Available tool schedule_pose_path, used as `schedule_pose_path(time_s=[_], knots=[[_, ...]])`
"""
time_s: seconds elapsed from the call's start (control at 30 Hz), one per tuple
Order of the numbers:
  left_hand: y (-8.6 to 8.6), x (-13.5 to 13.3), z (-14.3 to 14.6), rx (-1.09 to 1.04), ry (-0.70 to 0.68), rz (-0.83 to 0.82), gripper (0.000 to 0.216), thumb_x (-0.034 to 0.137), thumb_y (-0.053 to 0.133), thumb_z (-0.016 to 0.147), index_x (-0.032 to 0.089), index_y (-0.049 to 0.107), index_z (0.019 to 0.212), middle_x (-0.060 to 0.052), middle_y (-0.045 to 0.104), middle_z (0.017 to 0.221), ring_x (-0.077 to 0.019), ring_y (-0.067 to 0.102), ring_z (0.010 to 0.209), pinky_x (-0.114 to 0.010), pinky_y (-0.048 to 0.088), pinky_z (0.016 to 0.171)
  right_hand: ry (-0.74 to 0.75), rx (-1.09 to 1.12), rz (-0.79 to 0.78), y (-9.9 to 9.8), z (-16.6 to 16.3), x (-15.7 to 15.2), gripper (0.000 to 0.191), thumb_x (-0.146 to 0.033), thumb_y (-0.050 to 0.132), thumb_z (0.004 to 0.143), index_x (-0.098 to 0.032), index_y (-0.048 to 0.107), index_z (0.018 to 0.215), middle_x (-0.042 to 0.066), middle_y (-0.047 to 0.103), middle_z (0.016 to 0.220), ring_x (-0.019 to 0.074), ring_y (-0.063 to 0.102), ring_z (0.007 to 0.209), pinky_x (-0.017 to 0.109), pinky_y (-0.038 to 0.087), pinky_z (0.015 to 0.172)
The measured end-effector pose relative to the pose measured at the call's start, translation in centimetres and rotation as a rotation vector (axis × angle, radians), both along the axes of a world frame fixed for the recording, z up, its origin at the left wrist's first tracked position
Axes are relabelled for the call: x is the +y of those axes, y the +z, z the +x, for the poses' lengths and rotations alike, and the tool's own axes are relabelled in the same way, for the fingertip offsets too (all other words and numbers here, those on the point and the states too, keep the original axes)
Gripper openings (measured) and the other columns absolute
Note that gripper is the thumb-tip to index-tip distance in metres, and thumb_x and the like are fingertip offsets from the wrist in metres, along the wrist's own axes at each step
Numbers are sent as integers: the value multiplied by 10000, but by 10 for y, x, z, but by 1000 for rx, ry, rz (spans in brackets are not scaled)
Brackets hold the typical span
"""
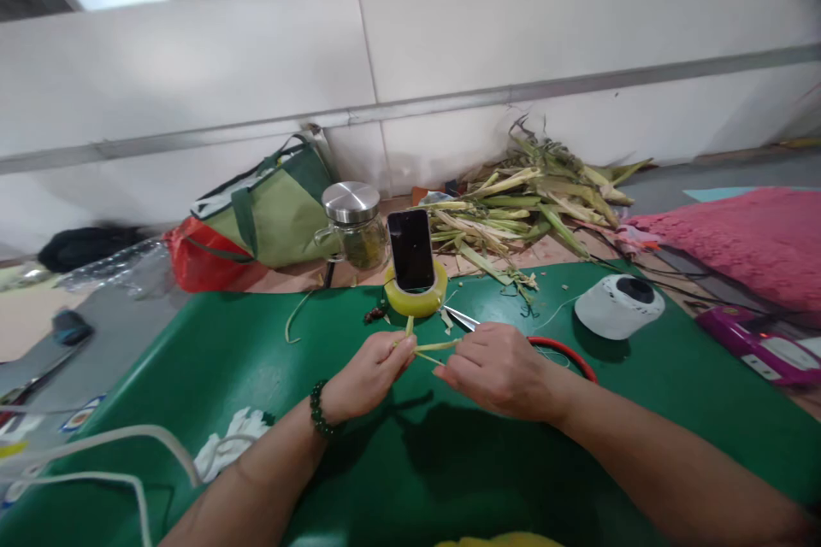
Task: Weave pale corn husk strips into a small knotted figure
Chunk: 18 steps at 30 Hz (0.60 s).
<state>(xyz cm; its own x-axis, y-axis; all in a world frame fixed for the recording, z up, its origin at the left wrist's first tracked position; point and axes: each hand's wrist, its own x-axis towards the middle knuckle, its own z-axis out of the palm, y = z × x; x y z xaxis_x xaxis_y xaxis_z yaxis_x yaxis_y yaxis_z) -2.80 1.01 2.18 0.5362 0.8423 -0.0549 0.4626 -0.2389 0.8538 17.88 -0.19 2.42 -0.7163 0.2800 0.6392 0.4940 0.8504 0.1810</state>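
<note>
My left hand (369, 372), with a dark beaded bracelet (319, 408) at its wrist, pinches a pale green plant strip (439, 347) that looks like dried husk or leaf. One short end of it sticks up past my left fingers. Two strands run across to my right hand (497, 372), whose fingers are closed on them. Both hands are above a green mat (385, 479). Behind my right hand lies a pair of scissors with red handles (564, 355), its blades (458, 318) partly showing. A phone (411, 249) stands upright in a yellow tape roll (416, 297) just beyond my hands.
A heap of plant strips (519, 197) lies against the wall. Left of the phone stand a lidded glass mug (352, 226) and a green bag (282, 205). A white spool (616, 308), a purple power strip (763, 346), pink cloth (731, 239) and white tissue (234, 440) surround the hands.
</note>
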Motion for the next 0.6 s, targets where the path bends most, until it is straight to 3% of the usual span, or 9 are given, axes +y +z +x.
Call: schedule_pose_path(time_s=[0.4,0.5,0.6], knots=[[1,0,0,-69,48,-105,445,482,302,903,199,326,560,62,310,497,-79,267,463,-243,247,473,22,53,-52,-3,2,3,375,-229,477,928,-173,471,557,-32,461,480,97,390,466,274,241,515],[1,1,0,-113,85,-146,452,511,296,897,206,328,566,64,312,484,-81,294,443,-238,268,458,65,192,-346,-1,8,11,369,-334,449,944,-166,533,627,-17,514,526,99,446,511,246,286,521],[2,0,1,-84,51,-82,437,506,299,906,202,337,595,58,330,519,-87,305,477,-234,291,481,-21,514,-909,1,11,20,393,-480,357,946,-165,590,933,49,635,825,141,570,737,243,418,638]])
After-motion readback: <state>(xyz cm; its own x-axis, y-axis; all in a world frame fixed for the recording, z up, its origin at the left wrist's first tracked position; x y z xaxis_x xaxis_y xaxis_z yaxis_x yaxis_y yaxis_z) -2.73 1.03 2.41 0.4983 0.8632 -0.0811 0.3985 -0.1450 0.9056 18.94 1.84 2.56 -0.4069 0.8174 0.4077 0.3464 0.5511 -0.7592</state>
